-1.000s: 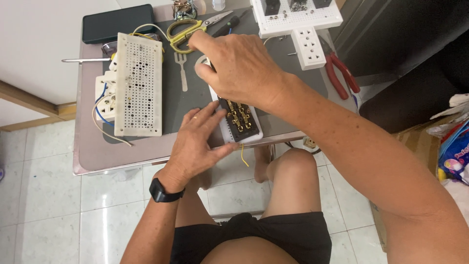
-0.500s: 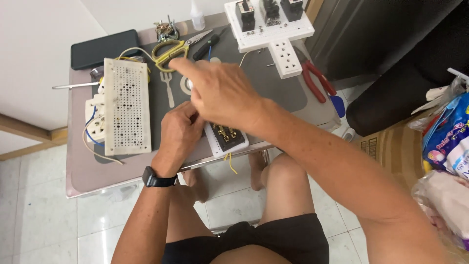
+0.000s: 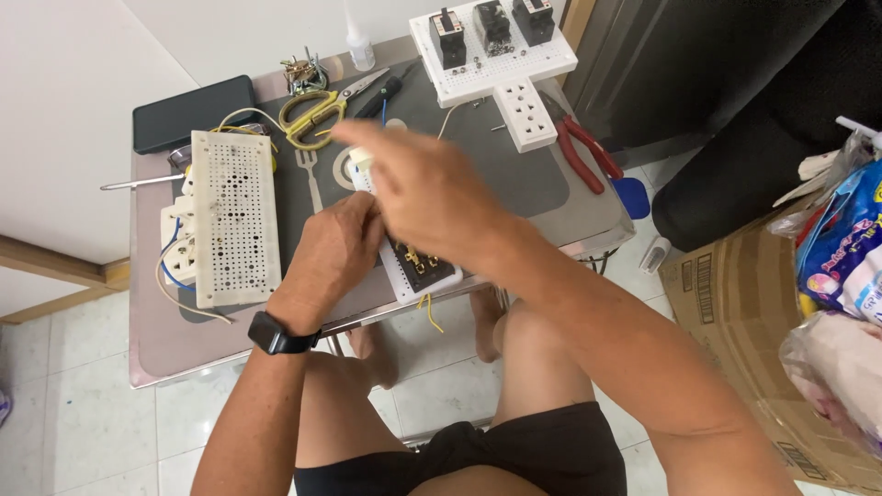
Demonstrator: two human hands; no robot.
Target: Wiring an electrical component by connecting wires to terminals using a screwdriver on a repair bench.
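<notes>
A small white perforated board [image 3: 424, 272] with black parts, brass terminals and a yellow wire lies at the near edge of the grey table [image 3: 165, 340]. My left hand [image 3: 333, 250], a black watch on its wrist, presses on the board's left side and holds it in place. Above the board's far end my right hand [image 3: 424, 195] is blurred by motion, fingers stretched left toward a small white piece [image 3: 359, 158]. Whether it grips that piece is unclear.
A large perforated panel [image 3: 234, 216] with white sockets and wires lies at left, beside a screwdriver [image 3: 138, 183] and a black case [image 3: 193, 112]. Yellow scissors [image 3: 310, 116], red pliers [image 3: 583, 147], a socket strip [image 3: 524, 115] and a breaker board [image 3: 491, 41] lie behind. A cardboard box [image 3: 735, 294] and bags [image 3: 841, 266] stand at right.
My right hand has lifted and swung left across the board, now blurred. The view has shifted left and down. My left hand stays on the board.
</notes>
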